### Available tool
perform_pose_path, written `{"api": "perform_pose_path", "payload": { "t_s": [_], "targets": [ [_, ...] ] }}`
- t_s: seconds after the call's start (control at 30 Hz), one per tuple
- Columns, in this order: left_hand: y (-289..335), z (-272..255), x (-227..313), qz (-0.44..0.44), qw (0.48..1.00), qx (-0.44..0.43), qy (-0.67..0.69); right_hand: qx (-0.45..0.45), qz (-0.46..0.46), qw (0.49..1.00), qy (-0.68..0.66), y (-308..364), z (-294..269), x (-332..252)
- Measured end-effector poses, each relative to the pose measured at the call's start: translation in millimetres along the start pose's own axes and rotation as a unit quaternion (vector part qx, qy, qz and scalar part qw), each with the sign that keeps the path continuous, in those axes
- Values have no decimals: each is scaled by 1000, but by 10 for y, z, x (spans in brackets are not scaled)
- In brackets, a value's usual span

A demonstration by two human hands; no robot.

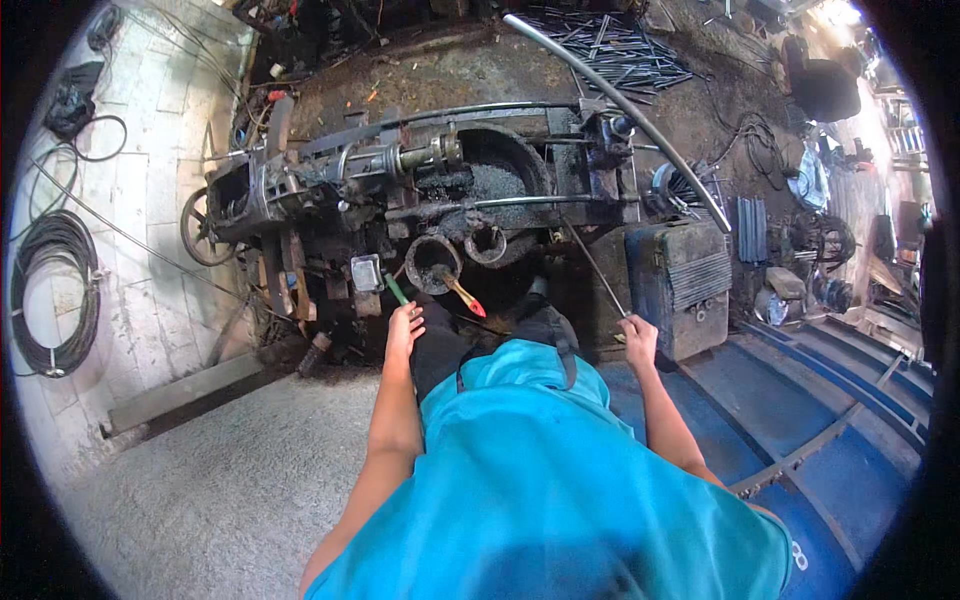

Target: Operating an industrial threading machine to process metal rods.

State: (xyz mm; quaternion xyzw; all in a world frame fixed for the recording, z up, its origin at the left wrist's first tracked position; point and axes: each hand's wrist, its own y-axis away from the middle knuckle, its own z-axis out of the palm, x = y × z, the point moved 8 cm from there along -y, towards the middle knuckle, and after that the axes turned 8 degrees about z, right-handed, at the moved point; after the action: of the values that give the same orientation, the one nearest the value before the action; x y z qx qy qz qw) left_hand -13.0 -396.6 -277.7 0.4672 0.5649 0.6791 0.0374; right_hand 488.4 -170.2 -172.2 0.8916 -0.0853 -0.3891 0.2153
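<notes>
My left hand (405, 328) is closed at the lower end of a slim green handle (396, 289), in front of the machine; what the handle joins is hard to make out. My right hand (638, 338) grips a long thin metal rod (594, 262), which slants up and left toward the machine's front rail. Between the hands, a round metal pot (424, 249) holds a brush with a red and yellow handle (468, 298). Beside it is a smaller round container (486, 257). A pale square tin (367, 273) sits near the green handle.
A dark, greasy lathe-like machine (375, 160) spans the front, with metal chips (497, 186) in its pan. A curved pipe (630, 105) crosses the upper right. A grey metal cabinet (680, 285) stands right, a rod pile (620, 52) lies beyond, and coiled cable (50, 290) hangs left.
</notes>
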Motion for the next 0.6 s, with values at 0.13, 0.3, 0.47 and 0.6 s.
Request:
{"api": "perform_pose_path", "payload": {
  "t_s": [0.13,0.3,0.47,0.6],
  "targets": [
    [118,-17,36,-18,999,41,-24,65,16,996,57,-320,-2,388],
    [103,-100,176,-9,996,90,-14,86,0,996,14,-994,281,2],
    [150,-188,502,113,953,232,-158,113,70,991,26,-1480,598,-415],
    [153,-155,973,226,893,314,-229,128,198,971,45,-1583,683,-485]
  ]
}}
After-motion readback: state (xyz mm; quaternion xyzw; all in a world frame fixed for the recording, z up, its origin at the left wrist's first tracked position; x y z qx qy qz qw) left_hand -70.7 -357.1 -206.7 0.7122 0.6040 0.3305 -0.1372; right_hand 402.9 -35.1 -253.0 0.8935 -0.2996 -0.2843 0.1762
